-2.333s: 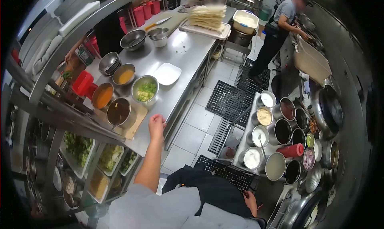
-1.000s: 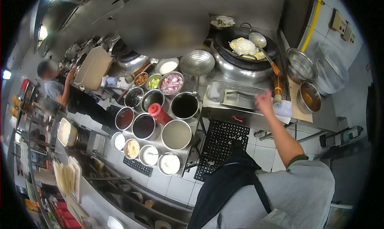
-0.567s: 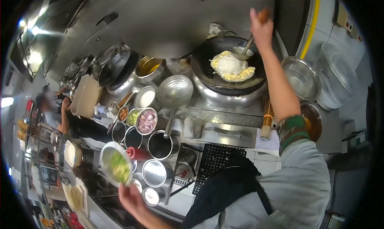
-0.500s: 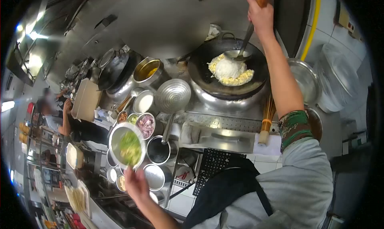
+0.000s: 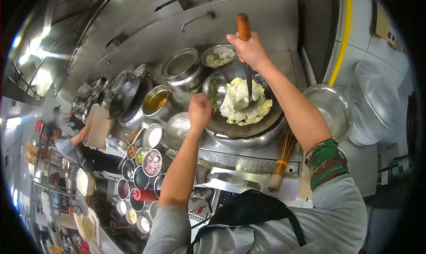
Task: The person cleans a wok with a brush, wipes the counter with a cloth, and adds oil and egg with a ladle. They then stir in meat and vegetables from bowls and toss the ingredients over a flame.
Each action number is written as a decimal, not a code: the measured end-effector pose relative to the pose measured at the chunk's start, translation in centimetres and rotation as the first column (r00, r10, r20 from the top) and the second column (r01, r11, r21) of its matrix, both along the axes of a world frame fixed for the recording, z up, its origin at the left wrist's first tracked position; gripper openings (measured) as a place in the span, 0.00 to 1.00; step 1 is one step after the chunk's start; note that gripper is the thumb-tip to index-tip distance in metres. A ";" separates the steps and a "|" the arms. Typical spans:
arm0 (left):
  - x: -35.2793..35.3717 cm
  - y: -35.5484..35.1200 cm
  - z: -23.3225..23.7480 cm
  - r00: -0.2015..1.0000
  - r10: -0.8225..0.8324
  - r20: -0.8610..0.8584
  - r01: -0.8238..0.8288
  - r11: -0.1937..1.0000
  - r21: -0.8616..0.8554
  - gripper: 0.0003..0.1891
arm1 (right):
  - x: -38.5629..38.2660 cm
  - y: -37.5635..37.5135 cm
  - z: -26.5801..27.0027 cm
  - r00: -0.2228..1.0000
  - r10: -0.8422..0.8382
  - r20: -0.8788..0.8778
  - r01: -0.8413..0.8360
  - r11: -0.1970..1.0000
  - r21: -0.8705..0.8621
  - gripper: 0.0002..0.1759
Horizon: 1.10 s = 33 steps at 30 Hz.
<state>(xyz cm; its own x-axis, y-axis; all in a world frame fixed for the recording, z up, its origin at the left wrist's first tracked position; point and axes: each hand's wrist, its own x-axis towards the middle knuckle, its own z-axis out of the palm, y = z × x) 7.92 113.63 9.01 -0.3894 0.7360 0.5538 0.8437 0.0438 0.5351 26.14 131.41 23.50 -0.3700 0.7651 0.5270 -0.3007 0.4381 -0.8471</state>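
Note:
My right hand (image 5: 251, 53) is wrapped round the wooden handle of a ladle (image 5: 249, 86), whose head presses into white rice and yellow egg (image 5: 239, 110) in a black wok (image 5: 266, 129). At the wok's left edge, my left hand (image 5: 201, 110) grips a metal bowl (image 5: 220, 80). This bowl is tilted toward the wok, with chopped greens (image 5: 214, 96) inside; the fingers are partly blurred. Below the left hand lies a perforated metal skimmer (image 5: 177, 130).
Left of the wok stand a pot of yellow oil (image 5: 156, 101), a pot of white granules (image 5: 153, 136) and a container of chopped onion (image 5: 152, 162). A bamboo brush (image 5: 283, 161) lies at right, near a large metal bowl (image 5: 327, 110). Another person (image 5: 73, 143) works far left.
My left hand has carried the bowl of greens up and right, from above the containers to the wok. My right hand has moved left and down with the ladle; the rice is more spread.

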 end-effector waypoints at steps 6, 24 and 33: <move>2.9 3.4 -0.8 0.743 -0.086 -0.664 0.011 0.993 -0.117 0.08 | 8.8 -5.8 9.5 0.990 0.010 -0.140 -0.007 1.000 0.018 0.24; -6.0 -19.1 -2.3 0.026 -0.400 0.916 -0.452 0.813 0.368 0.07 | -3.9 3.7 -0.8 0.983 0.175 -0.048 -0.181 0.926 -0.330 0.18; -10.4 -62.8 -3.8 0.427 -0.191 0.884 -0.877 0.152 0.456 0.06 | 0.3 5.7 -6.1 0.985 -0.162 0.052 0.170 0.913 -0.372 0.35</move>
<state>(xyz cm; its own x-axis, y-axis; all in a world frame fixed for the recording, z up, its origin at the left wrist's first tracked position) -2.51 50.85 5.18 -0.9341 -0.3511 -0.0647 0.2037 -0.6730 0.7110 26.41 137.10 17.37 -0.2282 0.9559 0.1849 -0.2326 0.1309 -0.9637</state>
